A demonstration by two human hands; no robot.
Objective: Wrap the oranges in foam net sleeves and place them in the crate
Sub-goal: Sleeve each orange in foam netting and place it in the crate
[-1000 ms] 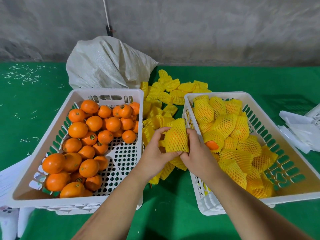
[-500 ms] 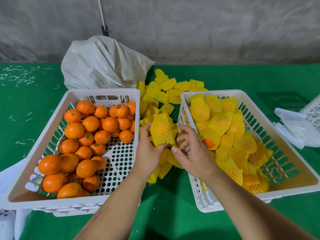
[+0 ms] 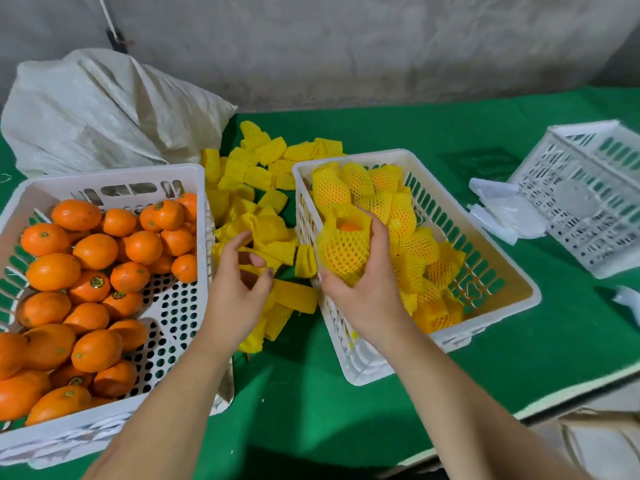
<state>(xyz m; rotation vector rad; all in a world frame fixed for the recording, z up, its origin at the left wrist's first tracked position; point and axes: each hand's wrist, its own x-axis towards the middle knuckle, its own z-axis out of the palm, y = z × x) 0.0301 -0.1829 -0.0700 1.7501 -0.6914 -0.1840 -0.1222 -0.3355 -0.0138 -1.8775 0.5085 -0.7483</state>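
My right hand [image 3: 360,289] grips a wrapped orange [image 3: 343,244] over the near left edge of the right crate [image 3: 512,282]. My left hand [image 3: 239,282] holds nothing, fingers loosely curled above the loose foam sleeves [image 3: 256,174] on the tabletop [image 3: 304,393], beside the crate of bare oranges [image 3: 93,251].

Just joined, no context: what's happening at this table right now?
A person is packing oranges into yellow foam net sleeves. The right hand grips a sleeved orange over the near-left corner of the right crate, which already holds many wrapped ones. The left hand hangs loosely curled and holds nothing, above the pile of empty sleeves between the crates. The left crate holds plenty of bare oranges.
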